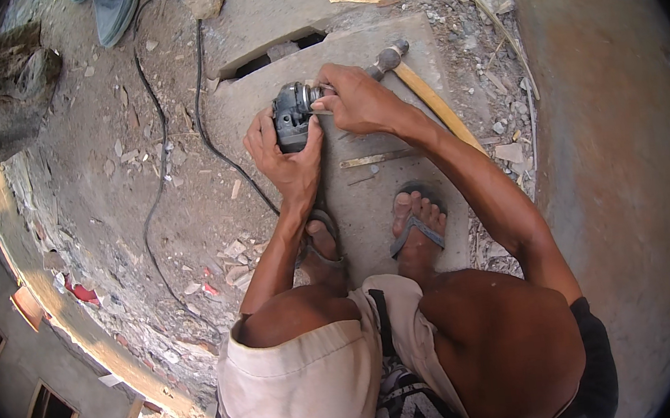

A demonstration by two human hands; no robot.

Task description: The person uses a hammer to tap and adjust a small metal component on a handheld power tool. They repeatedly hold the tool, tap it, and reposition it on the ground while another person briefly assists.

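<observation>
Left hand (289,165): thumb on the right flank and fingers on the left flank of a black angle grinder (291,121), spread round its housing. Right hand (358,99): fingers curled in, thumb and forefinger drawn together at the silver collar (309,96) on the grinder's right side, seemingly pinching a thin metal piece (322,112); I could not make out its shape.

Grinder position: just beyond the feet, left of the hammer, over the concrete slab (353,143). Whether it rested there or hung in the grip was hidden.

Handling, as judged: dense and heavy for its bulk, rigid, hard-shelled, not fragile; the collar perhaps slick if greasy. Best hold: the broad housing, with fingertips only at the collar.

Right of the hands lay a ball-peen hammer (431,99), head far, yellow handle slanting near and right. Between hands and feet: a flat wooden strip (376,158). Left: a black cable (205,112) looped over the dirt, one run passing behind the left forearm; I could not trace it to the grinder. Far side: a dark slot (253,65) edged the slab.
</observation>
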